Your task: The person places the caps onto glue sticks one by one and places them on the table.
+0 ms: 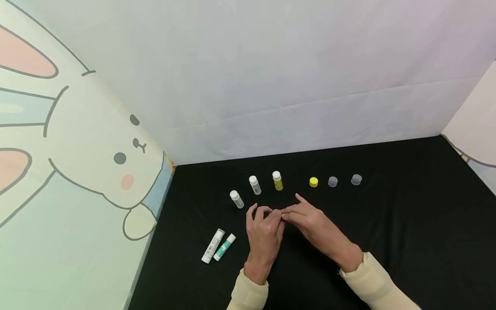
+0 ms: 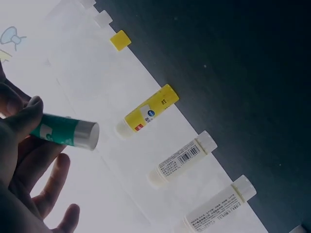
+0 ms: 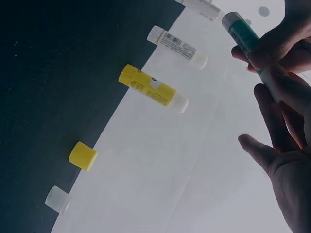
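My left hand (image 1: 265, 232) grips a green glue stick (image 2: 60, 131) around its labelled barrel, and a pale grey end sticks out past the fingers. From the other side my right hand (image 1: 314, 221) pinches the stick's white far end between thumb and fingers. In the head view the hands meet and hide this stick. Beyond them stand a yellow glue stick (image 1: 278, 184) and two white glue sticks (image 1: 255, 187) (image 1: 238, 201), all with white tops. To their right sit a yellow cap (image 1: 313, 182) and two clear caps (image 1: 332, 181) (image 1: 356, 179).
Left of my left hand, a white glue stick (image 1: 213, 246) and a green glue stick (image 1: 224, 247) lie side by side on the black tablecloth (image 1: 418, 224). A pale cloth wall (image 1: 310, 77) rises behind the table, with a rabbit-print panel (image 1: 89, 155) along the left.
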Demonstrator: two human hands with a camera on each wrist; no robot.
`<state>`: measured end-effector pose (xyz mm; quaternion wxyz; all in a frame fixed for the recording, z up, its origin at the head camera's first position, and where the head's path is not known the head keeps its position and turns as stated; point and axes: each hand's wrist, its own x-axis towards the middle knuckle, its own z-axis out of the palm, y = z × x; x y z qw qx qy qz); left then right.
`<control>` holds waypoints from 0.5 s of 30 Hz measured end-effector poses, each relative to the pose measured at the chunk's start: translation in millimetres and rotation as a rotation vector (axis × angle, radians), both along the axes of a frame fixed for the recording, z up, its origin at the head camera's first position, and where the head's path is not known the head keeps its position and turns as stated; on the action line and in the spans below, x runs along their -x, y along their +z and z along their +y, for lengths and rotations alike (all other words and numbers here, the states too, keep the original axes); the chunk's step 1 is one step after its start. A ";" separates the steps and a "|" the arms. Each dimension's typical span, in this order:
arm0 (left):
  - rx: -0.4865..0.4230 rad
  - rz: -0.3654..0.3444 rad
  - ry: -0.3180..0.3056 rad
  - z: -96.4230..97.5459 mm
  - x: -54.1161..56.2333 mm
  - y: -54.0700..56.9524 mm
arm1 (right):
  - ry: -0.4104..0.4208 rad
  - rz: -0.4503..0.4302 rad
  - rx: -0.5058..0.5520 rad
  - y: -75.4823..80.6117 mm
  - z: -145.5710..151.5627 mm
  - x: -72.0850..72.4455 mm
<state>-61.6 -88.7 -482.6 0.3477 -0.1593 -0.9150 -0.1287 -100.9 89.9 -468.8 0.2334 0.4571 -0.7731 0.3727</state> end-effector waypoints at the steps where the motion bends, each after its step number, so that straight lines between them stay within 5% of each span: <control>1: 0.000 0.004 -0.001 0.1 -0.5 0.7 | 0.000 0.000 0.005 0.1 -0.2 -0.6; 15: 0.049 0.025 -0.009 3.2 -3.9 4.0 | -0.010 -0.080 0.123 -2.3 -1.2 -4.3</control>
